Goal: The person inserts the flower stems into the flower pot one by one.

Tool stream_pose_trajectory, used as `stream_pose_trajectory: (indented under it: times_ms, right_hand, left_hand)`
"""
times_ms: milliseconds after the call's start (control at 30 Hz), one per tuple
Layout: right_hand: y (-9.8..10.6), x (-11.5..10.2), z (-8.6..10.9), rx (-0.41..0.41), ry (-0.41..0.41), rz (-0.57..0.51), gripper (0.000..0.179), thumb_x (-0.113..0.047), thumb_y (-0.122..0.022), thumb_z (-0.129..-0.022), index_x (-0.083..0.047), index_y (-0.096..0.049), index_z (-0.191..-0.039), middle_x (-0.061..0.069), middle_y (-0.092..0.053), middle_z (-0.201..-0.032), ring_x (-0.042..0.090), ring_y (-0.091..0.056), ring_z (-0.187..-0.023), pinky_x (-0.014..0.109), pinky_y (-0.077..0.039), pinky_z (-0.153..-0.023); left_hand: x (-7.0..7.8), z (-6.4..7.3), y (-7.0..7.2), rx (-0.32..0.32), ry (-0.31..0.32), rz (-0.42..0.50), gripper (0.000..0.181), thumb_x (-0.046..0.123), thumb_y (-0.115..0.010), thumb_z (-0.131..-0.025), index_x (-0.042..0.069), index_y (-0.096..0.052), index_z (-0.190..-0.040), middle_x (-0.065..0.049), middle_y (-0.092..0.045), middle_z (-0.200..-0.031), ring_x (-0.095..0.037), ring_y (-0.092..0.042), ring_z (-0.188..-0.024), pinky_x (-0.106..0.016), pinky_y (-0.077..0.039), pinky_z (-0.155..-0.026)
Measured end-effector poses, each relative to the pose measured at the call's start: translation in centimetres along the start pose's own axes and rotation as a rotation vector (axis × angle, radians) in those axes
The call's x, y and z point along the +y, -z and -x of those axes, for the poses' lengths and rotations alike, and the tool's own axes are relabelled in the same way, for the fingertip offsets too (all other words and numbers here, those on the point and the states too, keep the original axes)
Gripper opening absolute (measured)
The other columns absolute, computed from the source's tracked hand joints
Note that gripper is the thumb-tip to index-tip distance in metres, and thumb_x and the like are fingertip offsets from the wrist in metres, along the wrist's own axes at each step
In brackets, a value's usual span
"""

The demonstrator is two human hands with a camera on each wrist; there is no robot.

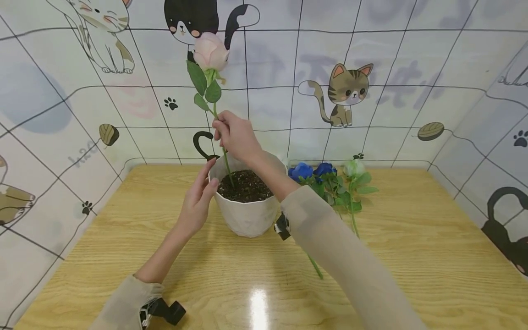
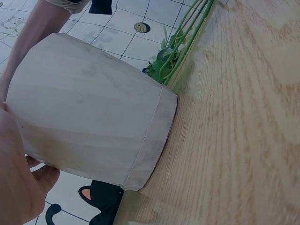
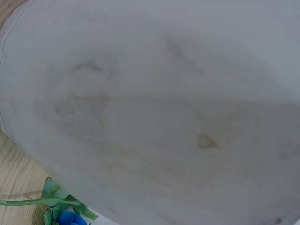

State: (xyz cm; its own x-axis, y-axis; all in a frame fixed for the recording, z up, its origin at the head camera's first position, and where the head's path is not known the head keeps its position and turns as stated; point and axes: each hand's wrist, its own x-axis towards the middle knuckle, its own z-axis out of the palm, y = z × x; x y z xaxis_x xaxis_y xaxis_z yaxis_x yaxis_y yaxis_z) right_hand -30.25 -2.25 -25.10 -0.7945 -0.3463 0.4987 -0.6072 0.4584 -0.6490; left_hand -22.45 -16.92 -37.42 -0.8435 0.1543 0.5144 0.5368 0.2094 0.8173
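Note:
A pale pink rose (image 1: 210,52) with green leaves stands nearly upright, its stem's lower end in the dark soil (image 1: 249,185) of a white faceted pot (image 1: 247,215). My right hand (image 1: 239,137) pinches the stem above the rim, the forearm crossing over the pot's right side. At the pot's left side my left hand (image 1: 195,204) rests against the wall near the rim, fingers extended and thumb apart. The left wrist view shows that hand (image 2: 18,173) beside the pot's wall (image 2: 93,108). In the right wrist view the pot's wall (image 3: 154,93) hides the right hand.
Blue roses (image 1: 301,171) and a whitish rose (image 1: 354,168) lie on the wooden table (image 1: 392,266) right of the pot, partly behind my right sleeve. Their stems point toward the front. A cat-patterned wall covering (image 1: 272,105) stands behind the table and along both sides.

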Motion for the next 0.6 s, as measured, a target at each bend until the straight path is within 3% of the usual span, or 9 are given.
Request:
stream_pose_trajectory:
  times_ms: [100,367,600]
  right_hand:
    - [-0.3,0.2,-0.2,0.001,-0.021,-0.036,0.015,-0.013,-0.053,-0.106,-0.002,-0.063,-0.108,0.008,-0.071,-0.083,0.016,-0.064,-0.066,0.02,-0.047,-0.059]
    - [-0.7,-0.2,-0.6,-0.033,-0.061,-0.089,0.013,-0.009,-0.059,-0.103,0.0,-0.065,-0.107,0.009,-0.073,-0.087,0.021,-0.067,-0.07,0.02,-0.048,-0.057]
    - [-0.7,-0.9,-0.7,-0.122,-0.097,-0.053,0.015,-0.012,-0.06,-0.103,-0.002,-0.066,-0.111,0.005,-0.07,-0.083,0.023,-0.068,-0.072,0.022,-0.051,-0.06]
  left_hand:
    - [0.0,0.0,0.0,0.007,0.008,-0.008,0.05,0.018,-0.042,-0.109,0.013,-0.035,-0.158,-0.012,-0.046,-0.152,-0.031,-0.049,-0.134,-0.029,-0.044,-0.103]
    - [0.1,0.1,-0.1,0.019,0.017,-0.026,0.05,0.021,-0.042,-0.109,0.015,-0.036,-0.158,-0.011,-0.045,-0.153,-0.03,-0.049,-0.135,-0.05,-0.044,-0.105]
    - [0.3,0.0,-0.2,0.017,0.015,-0.039,0.05,0.026,-0.042,-0.109,0.018,-0.036,-0.158,-0.009,-0.041,-0.156,-0.031,-0.046,-0.137,-0.053,-0.042,-0.106]
